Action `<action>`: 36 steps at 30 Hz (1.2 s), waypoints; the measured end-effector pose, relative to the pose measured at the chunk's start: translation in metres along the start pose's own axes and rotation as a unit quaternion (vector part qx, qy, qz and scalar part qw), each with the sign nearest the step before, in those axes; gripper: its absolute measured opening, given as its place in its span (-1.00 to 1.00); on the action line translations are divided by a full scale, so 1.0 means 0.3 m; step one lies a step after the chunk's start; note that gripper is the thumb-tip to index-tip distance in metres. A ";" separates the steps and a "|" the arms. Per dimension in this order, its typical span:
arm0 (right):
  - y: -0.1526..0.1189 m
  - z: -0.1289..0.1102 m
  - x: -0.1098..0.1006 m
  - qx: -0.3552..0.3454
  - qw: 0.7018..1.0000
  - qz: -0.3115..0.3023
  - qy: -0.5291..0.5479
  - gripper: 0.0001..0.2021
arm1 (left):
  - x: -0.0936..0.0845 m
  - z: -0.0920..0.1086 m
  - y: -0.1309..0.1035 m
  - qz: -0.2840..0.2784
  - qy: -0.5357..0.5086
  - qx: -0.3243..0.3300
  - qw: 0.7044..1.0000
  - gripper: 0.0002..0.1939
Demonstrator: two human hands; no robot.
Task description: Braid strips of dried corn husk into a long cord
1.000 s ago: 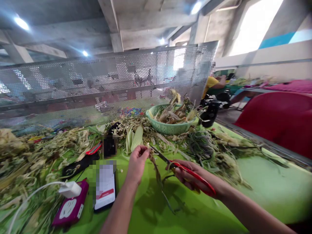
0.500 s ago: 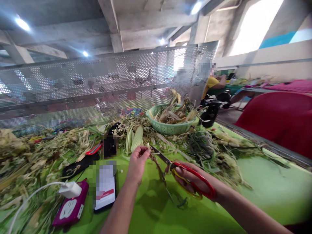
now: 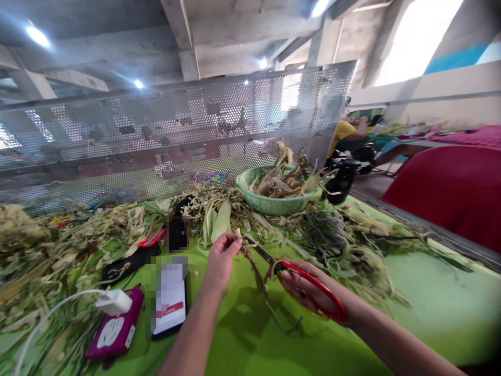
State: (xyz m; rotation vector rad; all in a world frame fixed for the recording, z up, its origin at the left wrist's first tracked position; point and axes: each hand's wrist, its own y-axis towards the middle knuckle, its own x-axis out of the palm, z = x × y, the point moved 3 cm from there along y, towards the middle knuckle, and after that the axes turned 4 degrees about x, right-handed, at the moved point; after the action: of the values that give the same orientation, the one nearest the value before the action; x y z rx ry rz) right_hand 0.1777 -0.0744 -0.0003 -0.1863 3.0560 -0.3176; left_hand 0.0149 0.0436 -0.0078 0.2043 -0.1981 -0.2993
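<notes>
Above the green tabletop, my left hand pinches the top of a braided strip of dried corn husk, whose thin greenish tail hangs to the table. My right hand is wrapped around the handles of red and yellow scissors. Their dark blades point left, the tips beside the husk at my left fingertips. The blades look closed or nearly so. Just behind my left hand lies a pale green corn husk.
Husk scraps cover the left and back. A green basket holds dried husks beside a black container. Twisted grey-green strands lie at right. A phone and a purple power bank lie at left. A perforated screen stands behind; a person in yellow sits beyond.
The scissors have closed, their handles now nearer together, with the tips still beside the braided husk. My left hand keeps its pinch almost in place. The view has shifted slightly.
</notes>
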 end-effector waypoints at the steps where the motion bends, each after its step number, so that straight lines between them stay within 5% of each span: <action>1: 0.000 -0.003 0.002 -0.003 1.000 -0.001 0.002 -0.64 | 0.000 0.000 0.000 0.000 0.000 0.000 1.000 -0.82; 10: 0.005 0.001 -0.006 0.058 0.998 0.017 0.021 -0.56 | 0.000 0.007 0.003 -0.004 0.000 -0.005 1.000 -0.84; 25: -0.005 0.008 -0.013 0.063 0.997 0.006 0.038 -0.42 | 0.007 0.011 -0.004 -0.016 0.002 -0.014 1.000 -0.81; 36: 0.006 -0.015 0.003 0.002 1.000 -0.010 0.015 -0.66 | 0.007 0.015 -0.003 -0.016 0.005 -0.021 1.000 -0.83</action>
State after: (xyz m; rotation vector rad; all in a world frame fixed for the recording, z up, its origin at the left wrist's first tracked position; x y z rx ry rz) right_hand 0.1764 -0.0719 0.0038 -0.2131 3.0842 -0.3304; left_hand 0.0155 0.0413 -0.0035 0.1668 -0.1775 -0.3348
